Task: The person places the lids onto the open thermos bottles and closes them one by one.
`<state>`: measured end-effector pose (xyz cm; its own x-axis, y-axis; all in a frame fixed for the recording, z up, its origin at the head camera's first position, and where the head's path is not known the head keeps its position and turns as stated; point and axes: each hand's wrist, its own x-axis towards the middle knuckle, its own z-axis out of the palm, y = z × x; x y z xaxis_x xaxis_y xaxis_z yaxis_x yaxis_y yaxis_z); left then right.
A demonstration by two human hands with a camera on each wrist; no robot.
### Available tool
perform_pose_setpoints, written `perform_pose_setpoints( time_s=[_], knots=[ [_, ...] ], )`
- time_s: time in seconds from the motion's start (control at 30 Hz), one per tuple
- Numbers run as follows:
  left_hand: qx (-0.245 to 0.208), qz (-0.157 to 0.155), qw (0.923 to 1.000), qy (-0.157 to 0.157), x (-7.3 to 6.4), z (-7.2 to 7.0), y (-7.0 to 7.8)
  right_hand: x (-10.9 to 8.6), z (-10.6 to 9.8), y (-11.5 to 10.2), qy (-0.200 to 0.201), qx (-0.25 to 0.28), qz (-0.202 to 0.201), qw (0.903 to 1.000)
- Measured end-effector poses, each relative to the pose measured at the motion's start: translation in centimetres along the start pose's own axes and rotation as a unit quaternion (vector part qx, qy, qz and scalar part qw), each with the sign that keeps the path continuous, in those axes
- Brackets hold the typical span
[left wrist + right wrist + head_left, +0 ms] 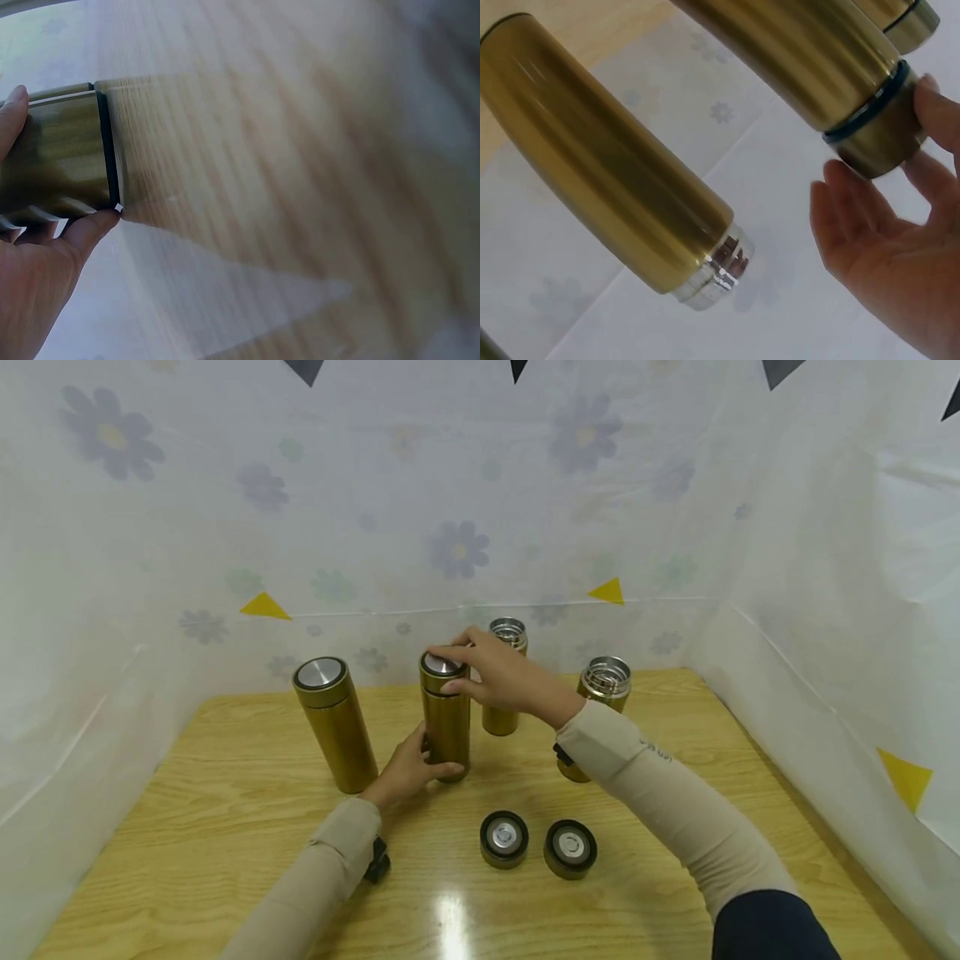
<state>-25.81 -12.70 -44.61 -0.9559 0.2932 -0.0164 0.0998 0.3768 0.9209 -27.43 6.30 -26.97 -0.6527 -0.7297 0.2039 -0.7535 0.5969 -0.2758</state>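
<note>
A gold vacuum flask stands upright near the middle of the table, its silver-topped lid seated on it. Low on the flask's body, my left hand grips it, thumb in front and fingers behind. My right hand reaches over from the right and holds the lid between thumb and fingers. In the right wrist view the dark ring below the lid shows beside my fingertips. The left wrist view shows the flask's base between my thumb and fingers.
Left of my hands stands another lidded gold flask. Two lidless flasks stand behind and right, one at the back, another partly behind my right forearm. Two lids lie upside down in front, the left lid and right lid.
</note>
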Motion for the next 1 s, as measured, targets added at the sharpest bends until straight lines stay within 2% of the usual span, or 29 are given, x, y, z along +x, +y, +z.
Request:
perform_pose_setpoints(
  time_s=[0.13,0.33,0.53,0.67,0.73,0.83,0.93,1.0],
  knots=[
    [0.000,0.007,1.0000,-0.001,0.0,0.0,-0.1,-0.2,1.1,-0.1,0.067,-0.004,0.018,0.9976],
    [-0.004,0.011,0.9999,-0.004,-0.1,-0.1,-0.1,-0.4,2.9,-0.2,0.165,-0.009,0.029,0.9859],
    [-0.003,0.007,1.0000,-0.005,-0.1,-0.1,-0.1,-0.4,3.6,-0.5,0.204,-0.023,0.036,0.9781],
    [-0.003,0.006,1.0000,-0.005,0.0,-0.1,-0.2,-0.5,3.7,-0.8,0.217,-0.062,0.044,0.9732],
    [-0.006,0.007,0.9999,-0.006,0.0,-0.1,-0.2,-0.5,3.7,-0.9,0.214,-0.076,0.047,0.9727],
    [-0.009,0.010,0.9999,-0.009,0.0,-0.1,-0.2,-0.6,3.5,-1.0,0.172,-0.053,0.042,0.9828],
    [-0.008,0.015,0.9998,-0.011,0.0,0.0,-0.2,-0.5,2.7,-0.9,0.085,0.003,0.032,0.9959],
    [-0.010,0.015,0.9998,-0.013,0.0,0.0,-0.1,-0.2,2.0,-0.7,0.021,0.028,0.018,0.9992]
  ],
)
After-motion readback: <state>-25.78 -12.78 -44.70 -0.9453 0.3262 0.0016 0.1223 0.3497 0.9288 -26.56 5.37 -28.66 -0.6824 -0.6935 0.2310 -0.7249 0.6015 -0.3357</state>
